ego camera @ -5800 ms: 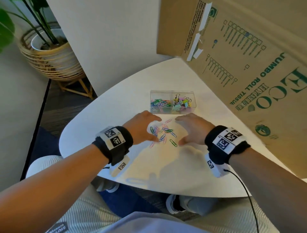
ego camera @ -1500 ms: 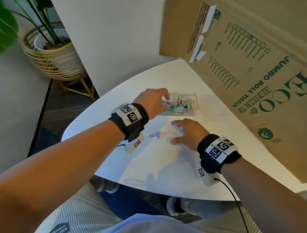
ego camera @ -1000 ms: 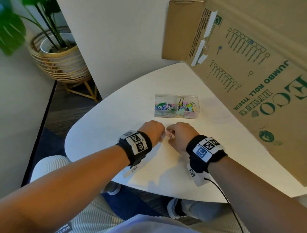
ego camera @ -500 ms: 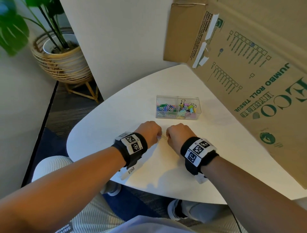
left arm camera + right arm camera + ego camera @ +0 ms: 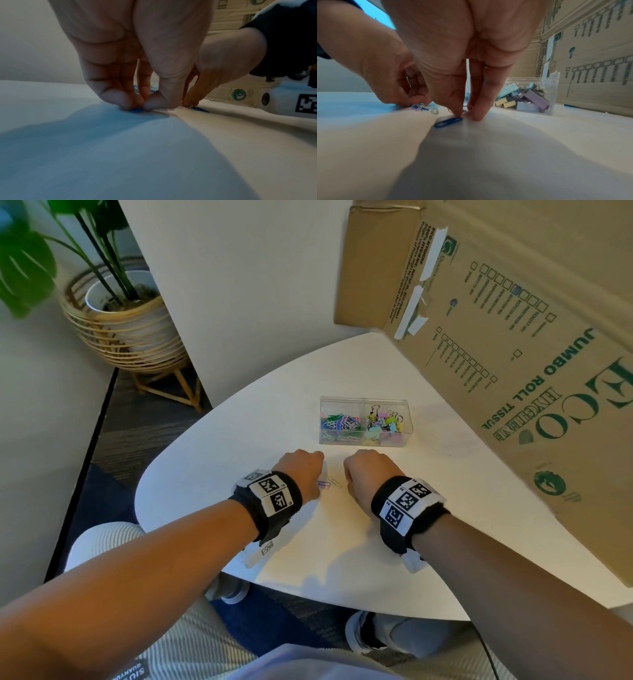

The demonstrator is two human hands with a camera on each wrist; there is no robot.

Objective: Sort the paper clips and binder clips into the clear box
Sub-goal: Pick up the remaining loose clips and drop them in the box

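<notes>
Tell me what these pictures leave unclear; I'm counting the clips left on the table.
- Head view: the left hand and right hand hide their own fingertips and any clips beneath them.
- Left wrist view: the blue paper clip is mostly hidden by the pinching fingers.
- Right wrist view: pale clips behind the fingertips are too blurred to count.

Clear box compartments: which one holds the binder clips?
The right compartment of the clear plastic box, nearer the cardboard carton; the left compartment holds coloured wire paper clips.

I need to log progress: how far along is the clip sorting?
Nearly done. The clear box already holds paper clips left, binder clips right. Both the left hand and right hand pinch at the last few loose paper clips on the table.
</notes>
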